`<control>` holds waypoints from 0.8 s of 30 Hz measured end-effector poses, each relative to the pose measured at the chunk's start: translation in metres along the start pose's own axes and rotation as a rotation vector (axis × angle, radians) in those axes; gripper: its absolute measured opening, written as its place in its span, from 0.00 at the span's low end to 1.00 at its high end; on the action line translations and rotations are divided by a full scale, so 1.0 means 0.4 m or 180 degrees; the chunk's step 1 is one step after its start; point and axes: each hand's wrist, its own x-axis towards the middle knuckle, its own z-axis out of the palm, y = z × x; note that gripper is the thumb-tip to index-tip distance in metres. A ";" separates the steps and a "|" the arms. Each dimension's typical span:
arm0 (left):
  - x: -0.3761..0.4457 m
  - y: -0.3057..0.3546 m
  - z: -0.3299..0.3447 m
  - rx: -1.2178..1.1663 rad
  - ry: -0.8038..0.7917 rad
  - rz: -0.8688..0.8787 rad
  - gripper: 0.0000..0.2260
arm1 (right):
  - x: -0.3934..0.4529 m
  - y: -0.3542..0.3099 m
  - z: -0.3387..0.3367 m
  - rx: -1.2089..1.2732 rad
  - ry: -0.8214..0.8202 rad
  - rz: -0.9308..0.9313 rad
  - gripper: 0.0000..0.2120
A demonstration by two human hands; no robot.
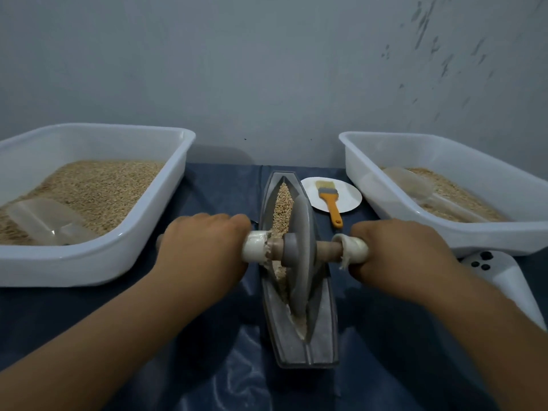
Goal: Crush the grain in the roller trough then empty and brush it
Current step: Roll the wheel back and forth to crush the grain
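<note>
The roller trough [299,295] lies lengthwise at the middle of the tabletop [207,366], its far tip pointing toward the back edge, with grain [282,209] heaped along its groove on the left of the wheel [301,250]. The wheel stands on edge in the groove about midway along it, and its wooden axle [326,249] runs crosswise. The left hand [204,247] curls its fingers round the taped left end of the axle, and the right hand [397,250] does the same on the right; the fingertips are tucked under, so I cannot tell how tightly they close. Crushing looks to be the step in hand, as much of the grain still appears whole. The likely trouble is uneven pressure: if one hand bears down harder, the wheel may tilt, ride up the sloped wall and push grain over the rim onto the dark cloth. A stroke run too far could bump the tip and shift the trough, which nothing holds down. The frayed tape [344,259] on the right could slip under the palm. The brush [329,200] waits on a paper plate [350,197] just right of the far tip, between the trough and the right tub [444,232]; the left tub [89,262] sits near the left edge.
</note>
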 end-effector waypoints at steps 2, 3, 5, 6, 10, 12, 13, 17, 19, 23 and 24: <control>0.039 -0.009 0.036 0.0063 -0.0242 -0.0230 0.11 | 0.068 0.001 0.021 -0.0016 0.0161 0.0068 0.07; 0.061 -0.017 0.056 0.0040 -0.0314 -0.0341 0.10 | 0.109 0.000 0.031 -0.0077 0.0292 0.0070 0.06; 0.108 -0.036 0.092 -0.0033 -0.0410 -0.0492 0.10 | 0.188 -0.003 0.044 -0.0241 0.0535 0.0067 0.06; 0.131 -0.045 0.108 -0.0033 -0.0422 -0.0530 0.10 | 0.221 -0.004 0.047 -0.0302 0.0634 0.0057 0.07; 0.195 -0.060 0.146 0.0079 -0.0186 -0.0606 0.10 | 0.286 0.007 0.062 -0.0411 0.1109 -0.0102 0.14; 0.194 -0.061 0.152 0.0070 -0.0148 -0.0605 0.11 | 0.285 0.006 0.064 -0.0456 0.1250 -0.0138 0.14; 0.187 -0.062 0.152 0.0033 -0.0188 -0.0606 0.11 | 0.279 0.002 0.064 -0.0503 0.1258 -0.0133 0.13; 0.130 -0.048 0.122 -0.0138 -0.0426 -0.0603 0.10 | 0.216 -0.009 0.056 -0.0553 0.1075 -0.0120 0.07; 0.094 -0.034 0.087 -0.0119 -0.0456 -0.0508 0.10 | 0.162 -0.011 0.046 -0.0368 0.0820 -0.0123 0.05; 0.016 -0.010 0.011 -0.0079 -0.0406 -0.0260 0.10 | 0.032 -0.004 0.017 -0.0256 0.0475 -0.0089 0.12; -0.001 -0.006 -0.007 -0.0125 -0.0383 -0.0207 0.11 | 0.002 -0.001 0.008 -0.0272 0.0495 -0.0093 0.12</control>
